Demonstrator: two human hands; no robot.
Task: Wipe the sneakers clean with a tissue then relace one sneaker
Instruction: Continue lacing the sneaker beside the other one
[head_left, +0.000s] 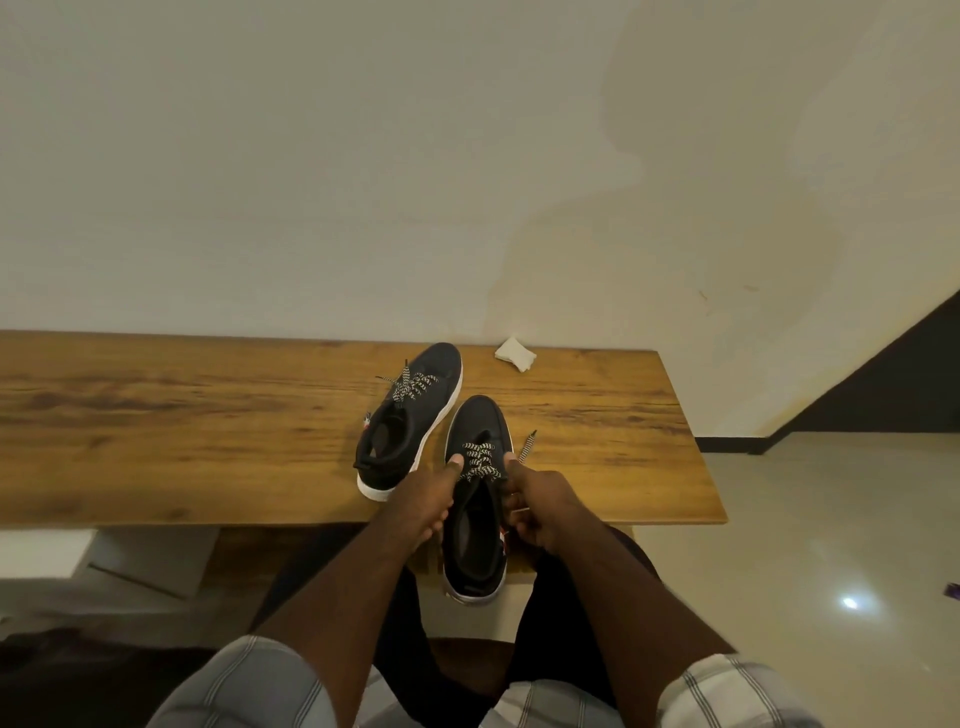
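Nearest to me are my 2 striped sleeves, and past them both forearms reach out to the near sneaker (475, 519), which sticks out over the front edge of the wooden surface (208, 426) with its heel toward me and its toe on the wood. My left hand (423, 501) holds the sneaker's left side, its grip curled round the upper with the thumb up by the eyelets. My right hand (537, 512) holds the right side, its grip narrow and pinched on the speckled lace (480, 460); 1 free lace end (525, 447) runs up past the knuckles. The lower eyelets look threaded and the top ones look open, so I judge the relacing step is in hand and partly done.

Just beyond and to the left stands the second sneaker (410, 415), laced, resting flat on the surface, close to the first but apart from it. Farther back, near the wall, lies the crumpled tissue (515, 354), untouched by either hand, which suggests the wiping is finished.

The next move, as I read it, calls for feeding the free end through the next open eyelet while my left hand keeps the sneaker steady, then pulling both sides even.
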